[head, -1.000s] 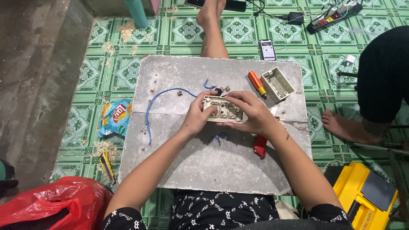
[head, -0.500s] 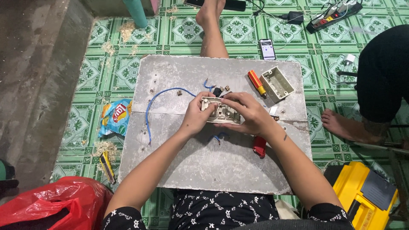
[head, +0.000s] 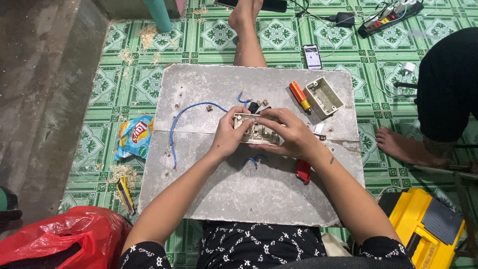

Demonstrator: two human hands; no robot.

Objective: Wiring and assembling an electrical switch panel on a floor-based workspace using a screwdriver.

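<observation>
A beige switch plate is held between both hands above a grey board. My left hand grips its left end. My right hand wraps over its right side, fingers on the top edge. A long blue wire curves across the board to the left of my left hand. Short blue wire pieces lie just below the plate. Small dark and brass parts sit right behind it.
On the board's far right lie an orange-handled screwdriver and an empty beige mounting box; a red tool lies under my right forearm. A phone, a snack bag, a red plastic bag, a yellow toolbox and another person's foot surround the board.
Both hands stay on the switch plate; my right fingers have shifted slightly along its top edge. Nothing else has moved.
</observation>
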